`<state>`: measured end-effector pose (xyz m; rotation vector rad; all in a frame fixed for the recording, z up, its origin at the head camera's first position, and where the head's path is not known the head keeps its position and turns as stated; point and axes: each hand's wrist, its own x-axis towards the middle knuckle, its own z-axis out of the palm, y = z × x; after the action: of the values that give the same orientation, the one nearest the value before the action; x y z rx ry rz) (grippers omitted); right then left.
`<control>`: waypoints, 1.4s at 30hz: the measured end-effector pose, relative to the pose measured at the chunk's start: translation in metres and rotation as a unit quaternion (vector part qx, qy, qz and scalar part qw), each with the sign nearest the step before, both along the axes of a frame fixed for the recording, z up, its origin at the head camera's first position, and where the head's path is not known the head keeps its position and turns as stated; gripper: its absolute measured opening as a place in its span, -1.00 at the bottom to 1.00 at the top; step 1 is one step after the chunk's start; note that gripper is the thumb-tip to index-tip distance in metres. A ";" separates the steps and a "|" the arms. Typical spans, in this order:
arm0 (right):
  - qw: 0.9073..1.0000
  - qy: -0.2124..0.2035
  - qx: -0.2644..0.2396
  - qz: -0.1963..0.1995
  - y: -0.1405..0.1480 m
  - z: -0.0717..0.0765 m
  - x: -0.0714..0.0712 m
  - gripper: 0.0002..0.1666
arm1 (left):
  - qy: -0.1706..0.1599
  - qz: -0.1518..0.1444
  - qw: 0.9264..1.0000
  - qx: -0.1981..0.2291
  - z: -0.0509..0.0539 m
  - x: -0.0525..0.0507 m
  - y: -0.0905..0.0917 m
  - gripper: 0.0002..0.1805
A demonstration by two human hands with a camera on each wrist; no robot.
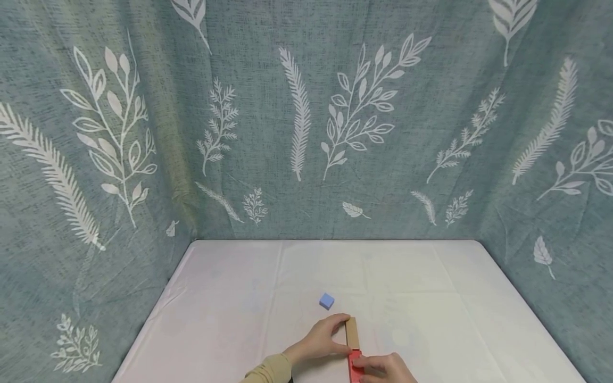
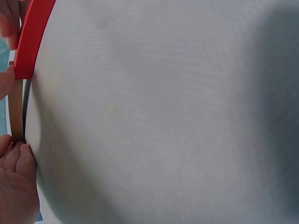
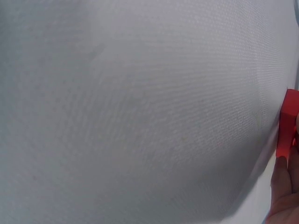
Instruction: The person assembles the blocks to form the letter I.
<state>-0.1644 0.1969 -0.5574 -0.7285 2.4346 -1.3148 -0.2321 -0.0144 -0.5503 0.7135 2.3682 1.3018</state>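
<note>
A tan block (image 1: 351, 333), long and narrow, lies end to end with a red block (image 1: 355, 360) near the table's front. My left hand (image 1: 320, 339) grips the tan block, one finger at its far end and the thumb near the joint with the red one. My right hand (image 1: 387, 368) holds the red block from the right, its fingers on the block. In the left wrist view the red block (image 2: 32, 39) meets the tan block (image 2: 16, 109), with the left hand (image 2: 18, 182) at the tan end. The right wrist view shows the red block (image 3: 288, 123) against the right hand (image 3: 286, 191).
A small blue block (image 1: 326, 301) sits on the white-covered table (image 1: 230, 298), beyond the left hand. Green curtains (image 1: 258, 133) with white leaf patterns stand behind the table and along both sides.
</note>
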 end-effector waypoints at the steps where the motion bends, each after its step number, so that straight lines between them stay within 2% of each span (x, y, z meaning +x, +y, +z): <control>1: 1.000 0.002 -0.002 0.001 0.000 0.000 0.000 -0.61 | 0.001 0.000 1.000 0.000 0.000 0.000 0.000 -0.28; 4: 1.000 0.014 -0.003 0.006 0.001 0.001 0.000 -0.61 | -0.002 0.002 1.000 -0.001 0.000 0.000 0.001 -0.28; 12: 1.000 -0.009 0.006 -0.005 0.000 0.001 0.000 -0.61 | -0.007 0.006 1.000 -0.013 -0.001 -0.001 0.001 -0.28; 24: 1.000 -0.021 0.010 -0.012 -0.001 0.000 0.000 -0.60 | -0.010 0.000 1.000 -0.007 -0.002 -0.002 0.001 -0.28; 27: 1.000 -0.011 0.010 -0.008 -0.001 0.000 0.000 -0.60 | -0.009 -0.002 1.000 -0.007 -0.002 -0.002 0.000 -0.27; 34: 0.999 0.039 0.020 0.011 -0.001 0.004 -0.001 -0.61 | 0.000 -0.004 1.000 -0.009 0.001 -0.002 0.000 -0.27; 38: 0.998 0.047 0.034 0.016 -0.001 0.006 -0.001 -0.61 | -0.004 -0.001 1.000 -0.008 0.002 -0.001 0.000 -0.28; 42: 0.999 0.016 0.044 0.009 -0.003 0.007 0.000 -0.59 | -0.008 -0.002 1.000 -0.011 0.001 0.000 -0.001 -0.28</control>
<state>-0.1644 0.1943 -0.5509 -0.7519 2.4869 -1.1888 -0.2322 -0.0150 -0.5490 0.6991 2.3641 1.2737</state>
